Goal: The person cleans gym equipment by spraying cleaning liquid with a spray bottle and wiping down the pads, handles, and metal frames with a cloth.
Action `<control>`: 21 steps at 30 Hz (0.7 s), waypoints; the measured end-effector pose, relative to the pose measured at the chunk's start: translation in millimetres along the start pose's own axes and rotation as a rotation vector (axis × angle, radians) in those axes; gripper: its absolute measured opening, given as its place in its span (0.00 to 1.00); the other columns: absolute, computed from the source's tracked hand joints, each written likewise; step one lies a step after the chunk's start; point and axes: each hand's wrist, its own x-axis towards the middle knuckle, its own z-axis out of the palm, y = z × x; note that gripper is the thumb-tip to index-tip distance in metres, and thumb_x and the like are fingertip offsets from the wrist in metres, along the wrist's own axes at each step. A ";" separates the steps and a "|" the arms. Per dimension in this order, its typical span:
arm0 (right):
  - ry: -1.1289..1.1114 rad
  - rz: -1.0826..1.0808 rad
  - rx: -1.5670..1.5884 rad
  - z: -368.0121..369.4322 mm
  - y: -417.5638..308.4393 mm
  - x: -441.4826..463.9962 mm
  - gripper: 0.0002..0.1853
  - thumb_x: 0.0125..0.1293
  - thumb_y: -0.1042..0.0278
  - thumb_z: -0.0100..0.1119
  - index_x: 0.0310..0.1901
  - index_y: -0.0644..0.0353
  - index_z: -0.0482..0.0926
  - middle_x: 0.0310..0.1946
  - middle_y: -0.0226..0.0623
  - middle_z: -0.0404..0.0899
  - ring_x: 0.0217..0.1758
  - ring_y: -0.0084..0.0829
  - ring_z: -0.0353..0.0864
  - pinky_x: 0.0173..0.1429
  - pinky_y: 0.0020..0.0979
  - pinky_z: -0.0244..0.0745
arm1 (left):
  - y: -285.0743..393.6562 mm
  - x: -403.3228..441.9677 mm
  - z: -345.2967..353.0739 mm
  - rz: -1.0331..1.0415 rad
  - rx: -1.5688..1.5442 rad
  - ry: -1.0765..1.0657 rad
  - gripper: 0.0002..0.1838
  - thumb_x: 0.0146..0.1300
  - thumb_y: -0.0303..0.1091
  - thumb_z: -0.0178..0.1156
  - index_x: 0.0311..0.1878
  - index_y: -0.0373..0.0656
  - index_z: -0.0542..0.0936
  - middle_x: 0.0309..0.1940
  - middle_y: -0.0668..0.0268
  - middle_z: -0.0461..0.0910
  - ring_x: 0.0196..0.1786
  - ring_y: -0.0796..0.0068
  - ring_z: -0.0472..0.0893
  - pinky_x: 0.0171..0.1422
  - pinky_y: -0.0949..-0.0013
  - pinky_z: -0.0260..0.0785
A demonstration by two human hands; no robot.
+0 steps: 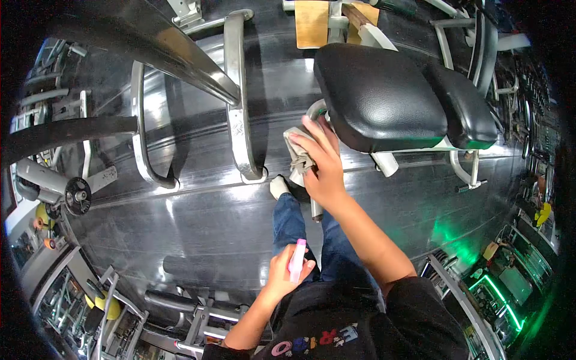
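My left hand [283,273] is closed around a pink-and-white spray bottle [297,261], held low in front of my body. Its top shows; the rest is hidden by my fingers and the angle. Farther forward, my right hand [324,165] has its fingers bent over a crumpled grey-beige cloth [299,151]. That cloth lies against the metal frame of an exercise machine, just left of its black padded seat [381,96]. My fingers and the cloth cover part of the frame there.
A smaller black pad [462,108] adjoins the seat. To the left stand curved silver floor frames [240,96] and a thick dark beam [150,48]. A wooden board [312,24] is at the top. More gym machines line both sides. My foot [278,186] is on the dark floor.
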 end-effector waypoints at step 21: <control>0.013 0.346 0.160 -20.4 31.7 -73.7 0.21 0.63 0.80 0.60 0.58 0.64 0.73 0.55 0.49 0.78 0.62 0.43 0.76 0.67 0.39 0.68 | -4.9 6.4 -28.4 -0.032 0.043 -0.021 0.16 0.57 0.34 0.71 0.44 0.39 0.77 0.22 0.67 0.80 0.25 0.76 0.80 0.36 0.71 0.73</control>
